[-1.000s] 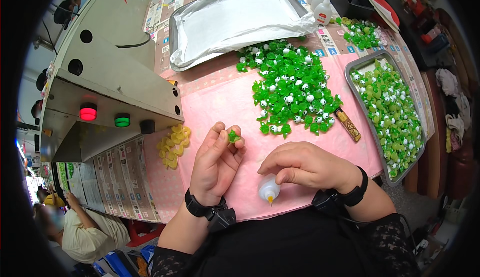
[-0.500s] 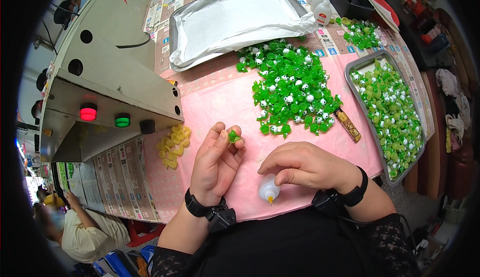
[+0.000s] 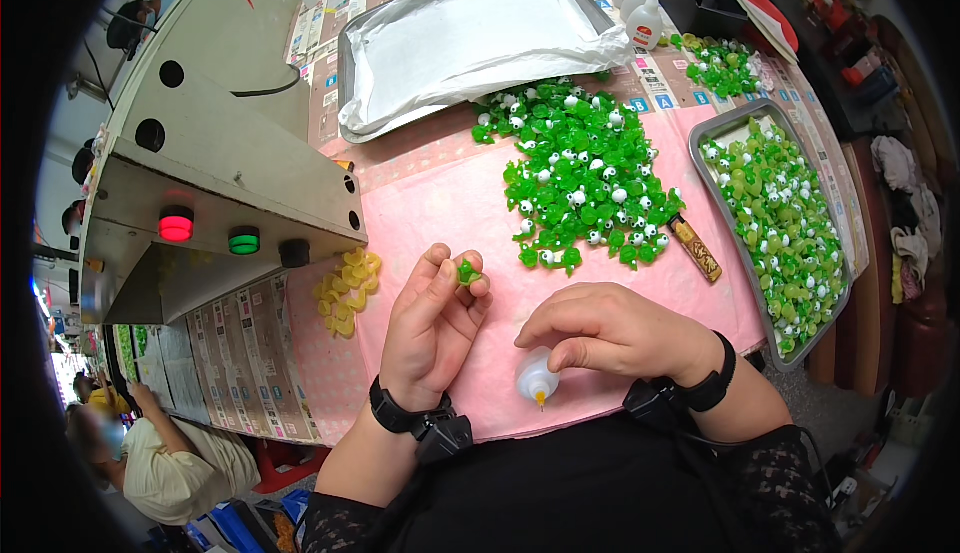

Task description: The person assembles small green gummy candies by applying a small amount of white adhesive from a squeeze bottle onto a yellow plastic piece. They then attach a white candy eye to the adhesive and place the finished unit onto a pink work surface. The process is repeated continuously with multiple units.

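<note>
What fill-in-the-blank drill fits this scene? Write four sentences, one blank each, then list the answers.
1. The left hand pinches one small ____ piece between its fingertips.
2. The right hand holds a small white ____ with a yellow tip.
3. Beside the machine lies a little pile of ____ pieces.
4. The foil-lined tray at the far side holds ____ pieces.

Answers: green; bottle; yellow; no

Green pieces (image 3: 585,178) glossy plastic; tray lining (image 3: 470,38) crinkled foil; pink table cover (image 3: 450,203) probably matt paper.
</note>
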### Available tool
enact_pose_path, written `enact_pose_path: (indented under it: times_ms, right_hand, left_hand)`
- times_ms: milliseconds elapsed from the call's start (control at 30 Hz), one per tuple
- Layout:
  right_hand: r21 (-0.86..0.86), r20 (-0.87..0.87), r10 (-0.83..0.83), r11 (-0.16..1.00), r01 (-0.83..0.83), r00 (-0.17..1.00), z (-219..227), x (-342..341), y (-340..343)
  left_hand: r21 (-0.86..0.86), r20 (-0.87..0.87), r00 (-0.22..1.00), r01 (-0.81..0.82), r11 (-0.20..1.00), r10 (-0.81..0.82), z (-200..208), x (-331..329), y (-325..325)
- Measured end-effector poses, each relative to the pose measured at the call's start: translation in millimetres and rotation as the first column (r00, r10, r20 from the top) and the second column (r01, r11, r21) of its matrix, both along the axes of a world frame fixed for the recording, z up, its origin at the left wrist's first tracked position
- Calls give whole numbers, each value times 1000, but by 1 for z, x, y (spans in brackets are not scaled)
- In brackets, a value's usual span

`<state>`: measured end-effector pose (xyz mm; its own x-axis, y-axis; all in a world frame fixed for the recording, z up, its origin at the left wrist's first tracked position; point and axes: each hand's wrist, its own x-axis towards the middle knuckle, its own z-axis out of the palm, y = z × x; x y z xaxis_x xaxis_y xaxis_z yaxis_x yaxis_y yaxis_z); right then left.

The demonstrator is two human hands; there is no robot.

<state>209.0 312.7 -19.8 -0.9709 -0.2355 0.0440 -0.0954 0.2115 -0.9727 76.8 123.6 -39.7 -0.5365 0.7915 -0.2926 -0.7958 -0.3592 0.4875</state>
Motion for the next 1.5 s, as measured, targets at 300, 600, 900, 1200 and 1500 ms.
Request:
enact_pose_path:
  times_ms: [300, 600, 900, 1200, 1500]
  right_hand:
    - [-99, -141, -277, 959, 265, 950, 2, 1, -2]
    - [-4, -250, -397, 913, 409, 883, 0, -2, -8]
    - [21, -373, -448, 871, 490, 812, -9, -3, -7]
    - [297, -456, -661, 518, 802, 596, 50, 55, 57]
    - [564, -418, -723, 268, 781, 550, 99, 81, 163]
  left_hand:
    - [-23, -117, 989, 91, 996, -93, 1, 4, 2]
    - [-142, -226, 920, 294, 945, -320, 3, 13, 4]
    - [-278, -281, 912, 220, 935, -298, 10, 22, 10]
    - [-184, -346, 938, -73, 980, 5, 6, 15, 4]
    - [-114, -247, 964, -126, 985, 95, 13, 13, 0]
